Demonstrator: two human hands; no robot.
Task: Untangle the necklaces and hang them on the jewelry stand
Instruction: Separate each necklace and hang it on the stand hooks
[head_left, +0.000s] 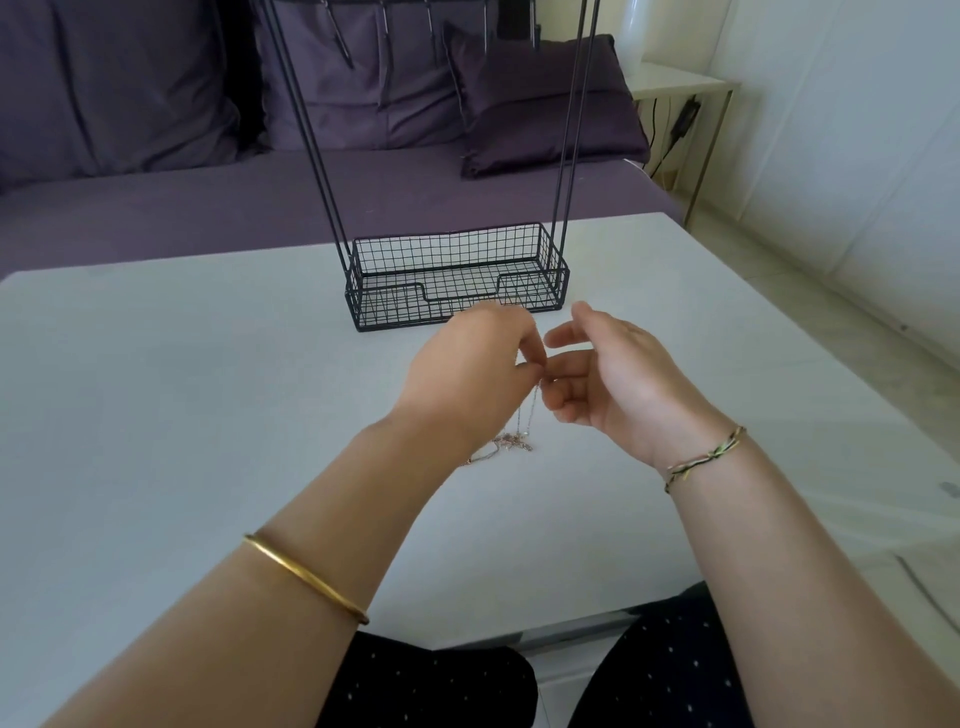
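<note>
Purple sofa cushions (130, 93) back a white bench (182, 389), where the black wire jewelry stand with a mesh basket base (457, 280) waits in easy reach. Nearer, the left hand (467, 369) has its grip pinched on the thin metal necklace chains (511, 444), raised so the strands hang while the knotted clump rests on the bench, likely to expose the tangle. The right hand (608, 374) sits just beside, grip spread, thumb well off the fingers, probably ready to pick out a strand.
</note>
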